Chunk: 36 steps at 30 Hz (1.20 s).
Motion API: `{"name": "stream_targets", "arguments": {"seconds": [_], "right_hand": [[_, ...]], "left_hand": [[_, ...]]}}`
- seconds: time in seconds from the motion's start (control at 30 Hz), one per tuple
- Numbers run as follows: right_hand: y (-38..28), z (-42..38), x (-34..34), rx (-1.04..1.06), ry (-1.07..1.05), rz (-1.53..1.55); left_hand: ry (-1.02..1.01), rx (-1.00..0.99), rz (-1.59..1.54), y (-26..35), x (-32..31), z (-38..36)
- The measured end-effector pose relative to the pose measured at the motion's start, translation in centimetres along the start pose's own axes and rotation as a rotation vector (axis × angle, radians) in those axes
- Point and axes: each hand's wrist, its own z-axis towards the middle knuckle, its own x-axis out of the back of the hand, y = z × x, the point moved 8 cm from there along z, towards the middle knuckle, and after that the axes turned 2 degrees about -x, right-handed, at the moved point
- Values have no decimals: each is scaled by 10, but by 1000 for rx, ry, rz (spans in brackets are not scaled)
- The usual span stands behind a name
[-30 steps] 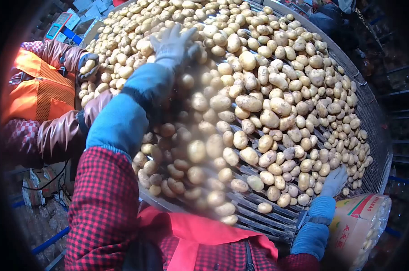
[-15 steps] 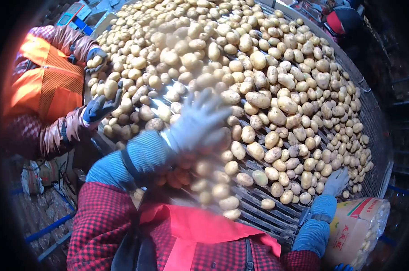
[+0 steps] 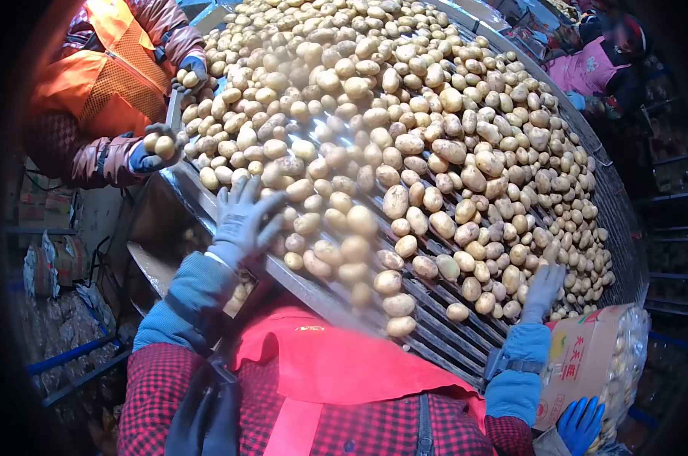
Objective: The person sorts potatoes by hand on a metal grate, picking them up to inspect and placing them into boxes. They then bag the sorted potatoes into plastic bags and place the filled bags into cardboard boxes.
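Potatoes (image 3: 481, 182) cover a slatted metal table (image 3: 435, 319) in front of me. My left hand (image 3: 245, 220), in a grey glove, is over the table's near left rim with its fingers spread and no potato in it. Several potatoes lie just right of its fingertips. My right hand (image 3: 544, 292), gloved in grey too, rests at the lower right of the pile. Its fingers stretch out against the potatoes there, and part of them is hard to make out.
At the left, a person in an orange vest (image 3: 120, 68) holds potatoes in both gloved hands. A printed carton (image 3: 568, 357) of bagged potatoes stands at the lower right, with another person's blue glove (image 3: 580, 425) beside it. Someone in pink (image 3: 587, 68) is across the table.
My left hand has swept left from over the potatoes to the near rim. My right hand stays by the pile's lower right. A blue glove has come further into view by the carton.
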Motion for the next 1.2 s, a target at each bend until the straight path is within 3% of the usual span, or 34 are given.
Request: {"name": "stream_targets", "arguments": {"seconds": [0.1, 0.17, 0.23, 0.33, 0.43, 0.53, 0.57, 0.63, 0.67, 0.73, 0.77, 0.83, 0.87, 0.97, 1.03, 1.17, 1.2], "right_hand": [[-40, -44, -2, 111, 88, 77], [-81, -74, -5, 179, -56, -133], [-111, -96, -4, 283, -3, -121], [-128, -112, -7, 280, -27, -12], [-151, -123, 12, 264, 14, 129], [-187, -134, 39, 329, 45, 259], [-200, -136, 41, 337, 8, 363], [-230, -139, 41, 362, -67, 571], [-250, -143, 33, 327, -200, 741], [-286, -149, 19, 327, -511, 799], [-299, -155, 11, 301, -658, 879], [-307, -165, 2, 351, -700, 885], [-310, -169, -1, 377, -721, 888], [-303, -169, -8, 246, -759, 853], [-297, -174, -17, 62, -851, 900], [-284, -182, -33, -98, -916, 910], [-285, -181, -33, -88, -889, 924]], "left_hand": [[109, -14, -27, -2, 14, 8], [202, -108, -106, 26, 34, 31], [221, -231, -235, 64, 49, 60], [217, -357, -150, 93, 13, 100], [58, -262, -93, 65, -18, 136], [110, 3, 55, 14, -2, 154], [297, -57, 190, 1, 1, 154], [338, -263, -24, 14, 25, 161], [241, -333, -85, 26, 26, 166], [115, -447, -136, 55, 11, 178], [-68, -440, -101, 66, -6, 188], [-257, -404, 55, 86, -29, 203], [-257, -352, 122, 91, -36, 210], [-372, -255, 222, 95, -50, 222], [-176, -227, 211, 82, -60, 219], [-48, -313, 257, 64, -58, 210], [-83, -230, 205, 58, -58, 210]]}}
